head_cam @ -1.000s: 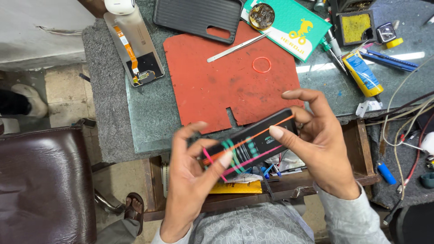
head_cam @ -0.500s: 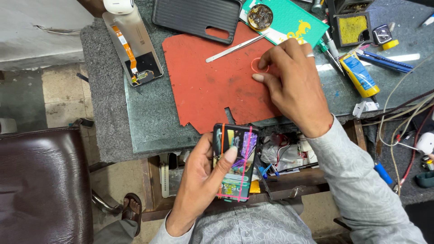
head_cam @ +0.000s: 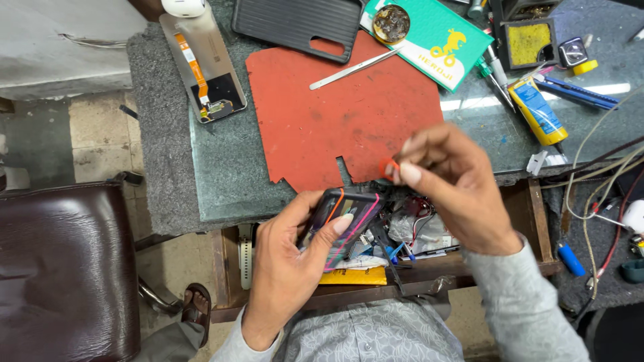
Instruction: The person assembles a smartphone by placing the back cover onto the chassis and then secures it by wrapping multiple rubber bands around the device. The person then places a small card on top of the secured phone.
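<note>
Fingers (head_cam: pixel 315 231) of the left hand (head_cam: pixel 288 268) wrap around a dark phone (head_cam: pixel 343 218) bound with coloured rubber bands, held over the open drawer (head_cam: pixel 429 261) just below the desk (head_cam: pixel 221 174) edge. Right-hand (head_cam: pixel 456 188) fingers (head_cam: pixel 410 173) pinch a small red rubber band (head_cam: pixel 385 167) beside the red mat (head_cam: pixel 342 121), just above the phone.

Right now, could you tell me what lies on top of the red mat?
On the red mat lie metal tweezers and a corner of the black phone case. The right hand covers its near edge.
</note>
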